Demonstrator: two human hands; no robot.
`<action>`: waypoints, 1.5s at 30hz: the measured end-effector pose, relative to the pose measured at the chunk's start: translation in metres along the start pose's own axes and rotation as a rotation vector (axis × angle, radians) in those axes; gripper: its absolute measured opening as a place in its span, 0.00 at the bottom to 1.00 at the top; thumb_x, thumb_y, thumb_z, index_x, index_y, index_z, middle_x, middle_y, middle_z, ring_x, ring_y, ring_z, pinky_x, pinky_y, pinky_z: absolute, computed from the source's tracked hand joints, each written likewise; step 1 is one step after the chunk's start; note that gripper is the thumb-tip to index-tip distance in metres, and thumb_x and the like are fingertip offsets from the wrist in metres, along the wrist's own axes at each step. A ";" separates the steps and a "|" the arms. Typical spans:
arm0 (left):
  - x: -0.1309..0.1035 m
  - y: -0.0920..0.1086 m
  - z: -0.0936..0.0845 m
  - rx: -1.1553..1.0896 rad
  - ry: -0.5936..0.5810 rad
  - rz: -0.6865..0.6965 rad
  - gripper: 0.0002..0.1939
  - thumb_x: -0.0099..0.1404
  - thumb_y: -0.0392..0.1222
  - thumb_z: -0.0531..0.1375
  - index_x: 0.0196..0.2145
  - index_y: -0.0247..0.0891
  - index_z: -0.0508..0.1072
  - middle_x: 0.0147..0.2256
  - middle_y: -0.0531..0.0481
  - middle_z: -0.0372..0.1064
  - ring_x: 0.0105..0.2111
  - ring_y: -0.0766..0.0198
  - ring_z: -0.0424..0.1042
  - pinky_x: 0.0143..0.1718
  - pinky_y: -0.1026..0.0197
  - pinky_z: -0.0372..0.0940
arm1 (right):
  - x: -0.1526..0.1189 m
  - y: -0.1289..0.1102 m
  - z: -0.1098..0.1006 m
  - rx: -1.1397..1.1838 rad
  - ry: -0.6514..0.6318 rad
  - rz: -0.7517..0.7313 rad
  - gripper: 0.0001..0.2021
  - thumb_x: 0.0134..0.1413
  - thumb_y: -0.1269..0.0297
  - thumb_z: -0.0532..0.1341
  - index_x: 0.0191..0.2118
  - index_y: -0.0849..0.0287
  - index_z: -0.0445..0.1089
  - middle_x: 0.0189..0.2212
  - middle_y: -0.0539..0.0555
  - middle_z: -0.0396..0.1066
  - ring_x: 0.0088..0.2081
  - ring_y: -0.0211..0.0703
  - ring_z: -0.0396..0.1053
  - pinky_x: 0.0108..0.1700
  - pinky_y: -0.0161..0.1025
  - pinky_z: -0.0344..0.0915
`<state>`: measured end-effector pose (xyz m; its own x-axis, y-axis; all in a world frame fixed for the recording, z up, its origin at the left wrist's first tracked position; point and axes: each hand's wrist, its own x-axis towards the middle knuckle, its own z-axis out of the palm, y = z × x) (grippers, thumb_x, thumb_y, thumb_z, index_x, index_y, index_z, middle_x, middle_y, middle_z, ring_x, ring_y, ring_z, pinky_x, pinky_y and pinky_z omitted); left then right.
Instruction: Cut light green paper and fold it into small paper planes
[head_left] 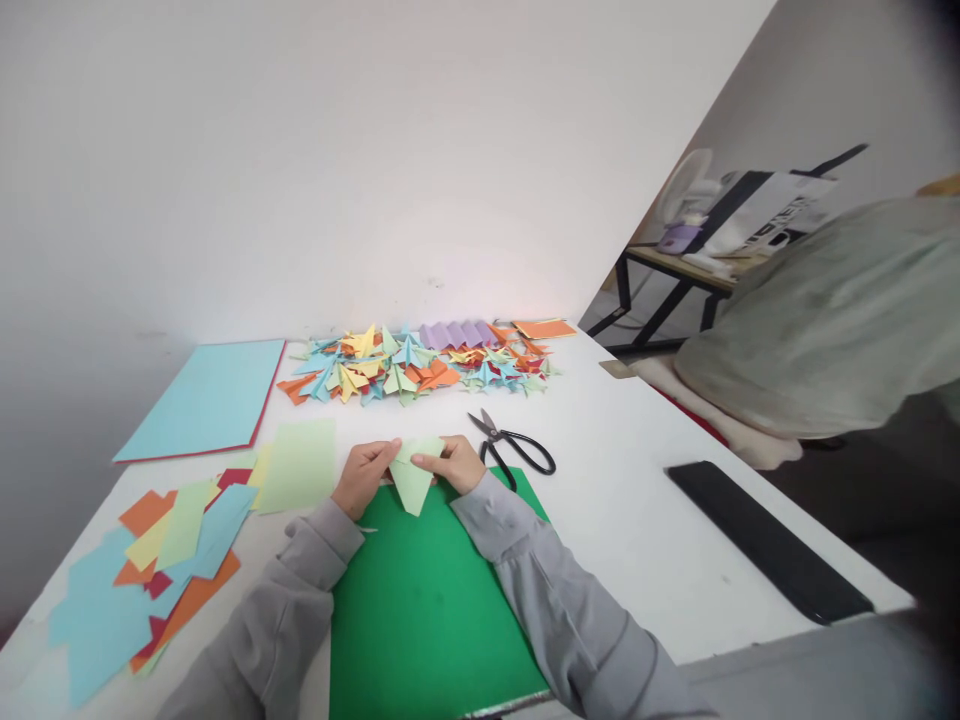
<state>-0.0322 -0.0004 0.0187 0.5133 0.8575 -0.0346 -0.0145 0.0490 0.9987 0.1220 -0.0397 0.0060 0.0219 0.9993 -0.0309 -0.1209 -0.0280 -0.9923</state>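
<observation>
A pale green folded paper, tapering to a blunt point toward me, is held up between both hands. My left hand pinches its upper left edge with thumb and fingers. On the right side, my right hand grips it with the thumb laid across the front. Below them lies a green board. Black-handled scissors rest with blades apart just beyond my right hand, one handle at the board's corner. Light green square sheets lie to the left of my left hand.
Folded paper planes in several colours are heaped along the wall, beside a pleated purple paper. Blue sheets lie back left, loose coloured scraps front left. A black bar lies right. Another person's sleeve shows beyond the table.
</observation>
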 end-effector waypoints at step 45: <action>0.002 -0.005 0.000 0.047 -0.111 0.013 0.19 0.57 0.53 0.54 0.20 0.33 0.64 0.13 0.54 0.62 0.13 0.70 0.63 0.14 0.69 0.55 | 0.000 0.000 -0.001 0.104 -0.042 -0.018 0.17 0.31 0.54 0.67 0.23 0.63 0.68 0.13 0.46 0.66 0.13 0.33 0.62 0.16 0.30 0.59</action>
<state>-0.0307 0.0008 0.0134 0.6049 0.7961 -0.0198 0.0171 0.0118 0.9998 0.1227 -0.0402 0.0059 -0.0169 0.9998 -0.0062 -0.2231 -0.0098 -0.9748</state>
